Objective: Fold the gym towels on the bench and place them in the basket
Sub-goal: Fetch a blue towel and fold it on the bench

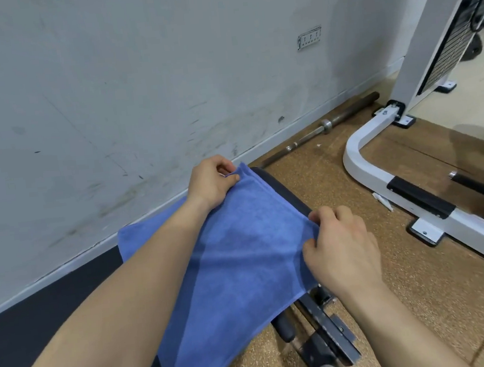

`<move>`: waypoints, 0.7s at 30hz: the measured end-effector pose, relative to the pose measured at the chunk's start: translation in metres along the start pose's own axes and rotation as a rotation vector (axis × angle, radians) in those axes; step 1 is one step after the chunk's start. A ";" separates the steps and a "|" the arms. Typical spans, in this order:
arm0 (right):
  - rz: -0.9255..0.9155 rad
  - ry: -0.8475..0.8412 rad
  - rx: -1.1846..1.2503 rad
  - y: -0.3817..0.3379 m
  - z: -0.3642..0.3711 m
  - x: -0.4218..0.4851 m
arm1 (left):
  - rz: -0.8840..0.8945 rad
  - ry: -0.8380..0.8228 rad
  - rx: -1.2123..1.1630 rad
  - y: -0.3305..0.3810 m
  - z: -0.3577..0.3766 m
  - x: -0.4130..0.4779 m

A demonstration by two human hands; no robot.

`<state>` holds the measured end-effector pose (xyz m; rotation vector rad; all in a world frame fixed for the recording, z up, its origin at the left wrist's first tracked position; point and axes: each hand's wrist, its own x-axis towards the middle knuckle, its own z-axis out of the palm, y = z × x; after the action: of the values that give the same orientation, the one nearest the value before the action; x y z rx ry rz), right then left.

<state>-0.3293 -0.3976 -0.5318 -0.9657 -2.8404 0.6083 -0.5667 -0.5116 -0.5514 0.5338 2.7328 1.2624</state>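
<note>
A blue terry gym towel (pixel 242 257) lies spread over the black padded bench (pixel 283 192). Both hands pinch its far edge, the left hand (pixel 211 183) at twelve o'clock and the right hand (pixel 341 241) at three. A scuffed grey wall (pixel 135 75) stands behind, and a steel barbell (pixel 346 114) lies at one o'clock on the speckled cork floor (pixel 423 299).

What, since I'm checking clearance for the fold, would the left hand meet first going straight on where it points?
Probably the wall at its baseboard, though depth is unclear. The left hand, pinching the blue towel, points beyond the bench end.
</note>
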 end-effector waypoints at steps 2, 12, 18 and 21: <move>-0.051 0.012 0.053 -0.007 -0.001 0.000 | 0.044 -0.013 -0.033 0.011 -0.013 -0.027; -0.468 -0.238 0.444 -0.075 0.003 -0.040 | -0.117 0.001 -0.309 0.007 -0.102 -0.222; -0.401 -0.594 0.615 -0.105 0.007 -0.067 | -0.183 0.100 -0.426 -0.014 -0.125 -0.264; -0.370 -0.585 0.705 -0.110 0.005 -0.069 | -0.173 0.122 -0.423 -0.019 -0.130 -0.261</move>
<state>-0.3382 -0.5203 -0.4893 -0.1447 -2.7095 1.8918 -0.3562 -0.7076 -0.4983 0.1791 2.4210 1.8021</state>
